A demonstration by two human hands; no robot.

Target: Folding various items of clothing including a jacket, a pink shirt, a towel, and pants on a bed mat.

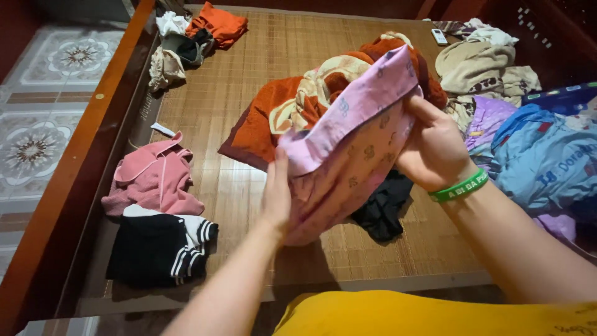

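Hands, left hand [277, 196] and right hand [432, 149], grip pink patterned cloth [348, 158] above woven mat [249, 93].

Wooden bed frame [74, 162], bamboo mat [261, 68], patterned tile floor [37, 124].

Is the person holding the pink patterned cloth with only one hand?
No: both the left hand and the right hand grip the pink patterned cloth above the woven mat.
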